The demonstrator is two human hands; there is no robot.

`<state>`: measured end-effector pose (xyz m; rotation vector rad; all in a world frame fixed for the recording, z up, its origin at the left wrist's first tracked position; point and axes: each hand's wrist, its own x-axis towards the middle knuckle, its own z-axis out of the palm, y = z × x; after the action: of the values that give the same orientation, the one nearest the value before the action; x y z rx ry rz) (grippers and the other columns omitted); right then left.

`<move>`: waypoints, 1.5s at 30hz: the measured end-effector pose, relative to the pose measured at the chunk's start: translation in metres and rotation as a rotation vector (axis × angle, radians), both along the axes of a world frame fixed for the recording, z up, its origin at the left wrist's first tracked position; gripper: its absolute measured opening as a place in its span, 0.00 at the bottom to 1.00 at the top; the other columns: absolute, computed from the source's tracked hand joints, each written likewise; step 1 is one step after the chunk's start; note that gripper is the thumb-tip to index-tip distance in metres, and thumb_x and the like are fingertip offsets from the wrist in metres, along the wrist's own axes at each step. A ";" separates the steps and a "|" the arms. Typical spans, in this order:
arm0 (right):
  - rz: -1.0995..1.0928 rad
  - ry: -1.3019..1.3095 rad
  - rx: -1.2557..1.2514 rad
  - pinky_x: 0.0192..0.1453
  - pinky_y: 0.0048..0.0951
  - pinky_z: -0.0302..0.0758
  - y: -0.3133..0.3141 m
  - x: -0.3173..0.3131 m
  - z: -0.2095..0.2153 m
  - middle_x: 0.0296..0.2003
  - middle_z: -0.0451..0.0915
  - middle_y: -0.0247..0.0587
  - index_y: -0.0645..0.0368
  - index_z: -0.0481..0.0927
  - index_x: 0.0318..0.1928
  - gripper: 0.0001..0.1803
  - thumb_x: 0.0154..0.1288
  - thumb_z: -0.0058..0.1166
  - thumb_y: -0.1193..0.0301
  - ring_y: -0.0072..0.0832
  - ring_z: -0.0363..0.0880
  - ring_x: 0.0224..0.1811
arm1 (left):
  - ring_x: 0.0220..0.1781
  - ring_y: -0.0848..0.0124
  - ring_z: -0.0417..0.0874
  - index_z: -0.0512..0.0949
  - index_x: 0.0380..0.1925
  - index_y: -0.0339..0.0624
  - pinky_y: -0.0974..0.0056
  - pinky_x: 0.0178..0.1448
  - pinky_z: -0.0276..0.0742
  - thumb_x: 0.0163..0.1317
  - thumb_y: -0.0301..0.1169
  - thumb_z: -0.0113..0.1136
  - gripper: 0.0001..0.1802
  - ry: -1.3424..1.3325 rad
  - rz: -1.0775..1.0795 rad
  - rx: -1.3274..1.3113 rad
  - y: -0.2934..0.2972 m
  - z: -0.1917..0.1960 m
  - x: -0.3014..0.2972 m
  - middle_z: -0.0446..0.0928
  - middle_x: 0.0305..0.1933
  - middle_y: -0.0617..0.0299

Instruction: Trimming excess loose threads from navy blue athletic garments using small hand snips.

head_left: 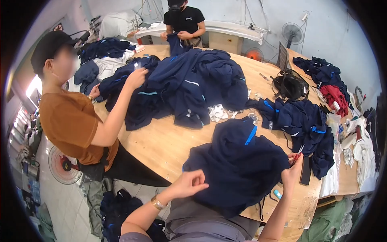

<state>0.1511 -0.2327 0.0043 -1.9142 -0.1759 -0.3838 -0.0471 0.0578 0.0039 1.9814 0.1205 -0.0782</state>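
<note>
A dark navy garment [238, 165] with a bright blue stripe lies spread at the table's near edge, part of it hanging toward my lap. My left hand [187, 184] is over the garment's left side, thumb and fingers drawn together in a pinch; whatever may be between them is too small to make out. At the garment's right edge, my right hand [291, 171] is closed around small scissors [297, 155] with red handles, their blades pointing up. Dark cords dangle from the garment's lower right side.
A large heap of navy garments [197, 80] covers the table's middle. More navy clothing [302, 119], a black bag [290, 84] and a dark phone [306, 170] lie on the right. One co-worker in brown [72, 121] stands left, another in black [183, 22] at the far side.
</note>
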 end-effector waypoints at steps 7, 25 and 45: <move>0.176 -0.007 0.094 0.31 0.16 0.60 0.029 -0.029 0.042 0.37 0.67 0.33 0.64 0.62 0.49 0.24 0.52 0.56 0.82 0.15 0.59 0.26 | 0.38 0.62 0.77 0.70 0.35 0.41 0.62 0.40 0.74 0.45 0.47 0.70 0.27 0.041 -0.197 0.016 -0.080 -0.028 0.006 0.74 0.33 0.53; 0.101 -0.289 -0.416 0.40 0.34 0.73 0.032 0.072 0.028 0.33 0.78 0.50 0.61 0.63 0.40 0.17 0.53 0.55 0.77 0.41 0.79 0.36 | 0.32 0.70 0.76 0.71 0.39 0.36 0.68 0.41 0.72 0.56 0.21 0.53 0.10 -0.566 0.567 0.272 0.090 0.046 0.062 0.73 0.30 0.59; 0.055 0.175 -0.249 0.32 0.34 0.77 0.021 0.076 -0.081 0.41 0.74 0.52 0.64 0.63 0.46 0.29 0.46 0.62 0.68 0.39 0.78 0.34 | 0.36 0.60 0.77 0.77 0.33 0.39 0.62 0.40 0.73 0.44 0.45 0.70 0.23 -0.249 0.380 0.573 0.016 -0.066 0.083 0.76 0.30 0.55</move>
<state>0.2270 -0.2121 -0.0765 -2.1722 -0.1664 -0.1604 0.0363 0.0735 -0.0616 2.4777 0.3889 0.4987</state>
